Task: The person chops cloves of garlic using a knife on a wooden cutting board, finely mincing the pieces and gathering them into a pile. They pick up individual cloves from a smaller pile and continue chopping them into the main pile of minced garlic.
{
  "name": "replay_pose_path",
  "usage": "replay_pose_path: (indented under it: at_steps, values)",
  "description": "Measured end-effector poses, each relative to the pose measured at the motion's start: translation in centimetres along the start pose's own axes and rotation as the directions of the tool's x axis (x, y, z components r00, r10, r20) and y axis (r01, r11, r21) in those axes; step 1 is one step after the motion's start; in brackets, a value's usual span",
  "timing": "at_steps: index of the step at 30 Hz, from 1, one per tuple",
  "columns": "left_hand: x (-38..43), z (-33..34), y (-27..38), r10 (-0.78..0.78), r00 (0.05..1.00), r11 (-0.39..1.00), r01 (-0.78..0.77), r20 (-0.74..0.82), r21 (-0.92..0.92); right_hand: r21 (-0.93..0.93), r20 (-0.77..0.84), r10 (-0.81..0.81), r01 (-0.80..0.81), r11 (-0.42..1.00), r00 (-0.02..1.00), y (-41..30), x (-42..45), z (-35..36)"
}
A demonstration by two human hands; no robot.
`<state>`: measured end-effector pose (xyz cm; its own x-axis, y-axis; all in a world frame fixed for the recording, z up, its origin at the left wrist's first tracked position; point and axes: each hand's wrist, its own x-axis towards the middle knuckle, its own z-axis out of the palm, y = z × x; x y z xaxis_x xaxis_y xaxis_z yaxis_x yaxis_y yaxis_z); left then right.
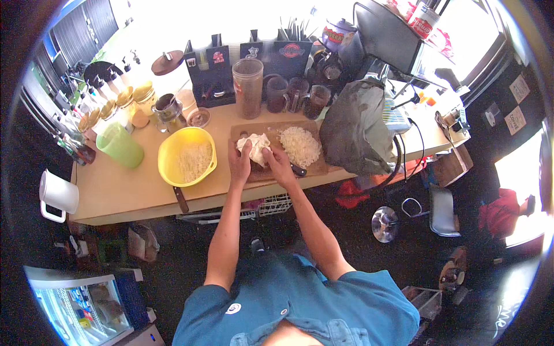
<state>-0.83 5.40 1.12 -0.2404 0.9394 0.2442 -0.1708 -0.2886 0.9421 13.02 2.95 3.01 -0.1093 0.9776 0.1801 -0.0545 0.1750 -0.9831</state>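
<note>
My left hand (240, 163) and my right hand (280, 166) grip a crumpled whitish lump (256, 143) between them. Whether it is cloth or food I cannot tell. Both hands are over a wooden cutting board (273, 174). On the board's right half, beside my right hand, lies a heap of finely chopped pale food (300, 147). A black knife handle (298, 170) sticks out below that heap, its blade hidden. Left of the board is a yellow plastic bowl (166, 161) with pale shredded food (194, 162) inside.
A brown-handled knife (181, 200) overhangs the table's front edge. A green container (120, 145) and several jars (125, 99) stand left. Behind the board are a tall plastic cup (248, 88) and several mugs (298, 93). A dark plastic bag (357, 129) bulges at right.
</note>
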Motion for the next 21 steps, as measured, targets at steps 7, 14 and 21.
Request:
replay_pose_path:
  at_steps: [7,14,21]
  values:
    - [0.0,-0.2,0.4,0.055,0.998,0.997,-0.057,0.028,0.048,0.024,-0.022,-0.035,0.035,0.999,0.999,1.0,0.0,0.4]
    - [-0.1,0.2,1.0,0.049,0.998,0.998,-0.051,0.034,0.041,0.051,-0.065,-0.028,0.031,0.998,0.998,1.5,0.4,0.7]
    - [-0.1,0.1,0.7,0.103,0.988,0.994,-0.105,0.112,0.012,-0.180,-0.122,-0.095,0.072,0.981,0.988,2.4,0.5,0.6]
